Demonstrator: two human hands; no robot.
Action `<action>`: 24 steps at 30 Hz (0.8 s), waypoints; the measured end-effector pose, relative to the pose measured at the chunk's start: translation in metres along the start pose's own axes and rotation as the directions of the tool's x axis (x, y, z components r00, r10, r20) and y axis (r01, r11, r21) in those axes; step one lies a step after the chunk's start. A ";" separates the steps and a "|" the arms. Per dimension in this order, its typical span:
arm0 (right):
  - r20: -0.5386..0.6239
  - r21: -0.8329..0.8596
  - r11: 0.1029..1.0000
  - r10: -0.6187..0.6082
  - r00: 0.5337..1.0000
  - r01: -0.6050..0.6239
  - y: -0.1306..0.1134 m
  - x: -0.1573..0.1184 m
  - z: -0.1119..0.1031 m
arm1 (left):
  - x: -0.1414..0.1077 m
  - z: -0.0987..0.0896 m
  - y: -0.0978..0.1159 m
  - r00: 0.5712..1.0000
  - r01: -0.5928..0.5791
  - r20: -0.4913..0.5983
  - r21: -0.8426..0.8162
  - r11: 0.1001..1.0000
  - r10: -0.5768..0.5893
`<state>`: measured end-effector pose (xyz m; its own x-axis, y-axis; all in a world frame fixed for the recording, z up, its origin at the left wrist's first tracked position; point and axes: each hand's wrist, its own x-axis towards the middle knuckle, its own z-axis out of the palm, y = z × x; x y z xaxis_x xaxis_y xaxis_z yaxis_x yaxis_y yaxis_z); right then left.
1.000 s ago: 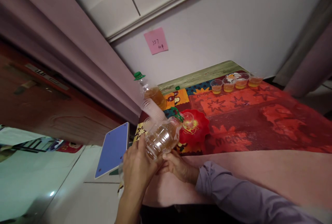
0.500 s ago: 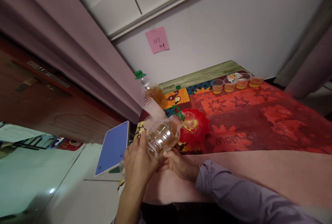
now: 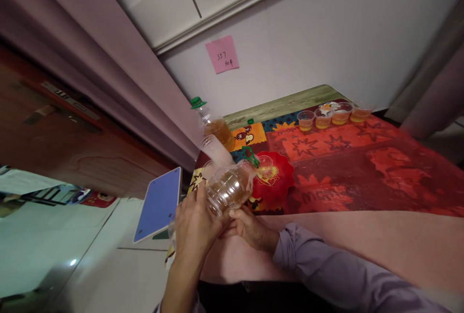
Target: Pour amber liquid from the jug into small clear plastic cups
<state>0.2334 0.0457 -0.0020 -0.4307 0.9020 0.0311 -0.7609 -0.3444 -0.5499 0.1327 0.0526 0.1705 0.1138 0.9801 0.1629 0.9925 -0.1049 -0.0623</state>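
Observation:
A clear plastic bottle (image 3: 229, 190) of amber liquid is tilted almost onto its side, its neck with a green carry handle (image 3: 251, 156) pointing to the right. My left hand (image 3: 197, 216) wraps round the bottle's base end from the left. Below it, my right hand (image 3: 247, 227) grips the underside near the base with thumb and fingers. At the bottle's mouth sits a small clear plastic cup (image 3: 266, 164), on or in a red scalloped dish (image 3: 282, 185). Whether liquid is flowing is too unclear to tell.
Behind the bottle lie a stack of clear cups (image 3: 216, 151) and a second, green-capped bottle (image 3: 219, 132). A green cap (image 3: 250, 121) lies near the table's back. Several cups with yellow liquid (image 3: 323, 119) stand in a row at the back right. A blue board (image 3: 158, 204) is left of the table.
The view has shifted very slightly. Both hands keep hold of the tilted bottle, and its mouth stays at the cup.

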 end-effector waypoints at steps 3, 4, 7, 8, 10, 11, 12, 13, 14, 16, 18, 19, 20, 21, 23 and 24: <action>0.010 -0.001 1.000 0.005 1.000 -0.005 0.000 0.000 0.000 | 0.001 -0.001 0.001 1.000 0.009 0.020 0.013 1.000 -0.009; 0.011 0.001 1.000 0.007 1.000 -0.007 0.000 0.000 0.000 | 0.001 -0.001 0.001 1.000 0.014 0.026 0.016 1.000 -0.014; 0.008 0.011 1.000 0.003 1.000 -0.003 0.000 0.001 -0.001 | 0.001 -0.003 0.003 1.000 0.013 0.026 0.015 1.000 -0.013; 0.007 0.012 1.000 0.000 1.000 0.000 0.000 0.001 0.000 | 0.001 -0.003 0.003 1.000 0.010 0.026 0.014 1.000 -0.010; 0.006 0.010 1.000 -0.004 1.000 0.004 0.000 0.001 0.000 | 0.002 -0.005 0.005 0.999 0.014 0.035 0.018 1.000 -0.014; 0.007 0.008 1.000 -0.004 1.000 0.004 -0.001 0.001 0.000 | 0.002 -0.006 0.006 0.999 0.021 0.044 0.021 1.000 -0.022; 0.007 0.006 1.000 -0.003 1.000 0.003 -0.002 0.000 0.001 | 0.003 -0.007 0.007 0.998 0.029 0.054 0.025 0.999 -0.030; 0.009 0.004 1.000 -0.002 1.000 0.002 -0.002 0.000 0.001 | 0.003 -0.008 0.008 0.997 0.037 0.062 0.028 0.999 -0.039; 0.008 0.004 1.000 -0.002 1.000 0.002 -0.003 0.000 0.001 | 0.003 -0.009 0.009 0.997 0.042 0.070 0.028 0.999 -0.044; 0.010 0.006 1.000 0.001 1.000 -0.001 -0.004 0.000 0.001 | 0.004 -0.010 0.010 0.996 0.046 0.080 0.027 0.999 -0.048; 0.014 0.011 1.000 0.000 1.000 0.000 -0.003 0.000 0.000 | 0.004 -0.010 0.011 0.995 0.046 0.087 0.029 0.999 -0.048; 0.015 0.015 1.000 0.000 1.000 0.000 -0.003 0.001 0.000 | 0.004 -0.011 0.011 0.995 0.047 0.090 0.032 0.998 -0.050; 0.016 0.019 1.000 0.000 1.000 -0.001 -0.002 0.001 -0.001 | 0.004 -0.011 0.012 0.994 0.052 0.092 0.038 0.998 -0.055; 0.015 0.025 1.000 0.001 1.000 -0.001 -0.001 0.002 -0.001 | 0.005 -0.011 0.012 0.993 0.059 0.097 0.044 0.997 -0.063; 0.010 0.035 0.999 0.002 1.000 -0.002 0.001 0.003 -0.003 | 0.005 -0.012 0.014 0.990 0.076 0.113 0.056 0.996 -0.082; 0.009 0.039 0.999 0.001 1.000 -0.001 0.002 0.003 -0.003 | 0.006 -0.013 0.015 0.989 0.084 0.120 0.061 0.995 -0.090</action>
<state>0.2318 0.0488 -0.0057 -0.4356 0.8993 0.0379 -0.7789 -0.3555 -0.5166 0.1486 0.0545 0.1832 0.0175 0.9987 0.0486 0.9940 -0.0122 -0.1085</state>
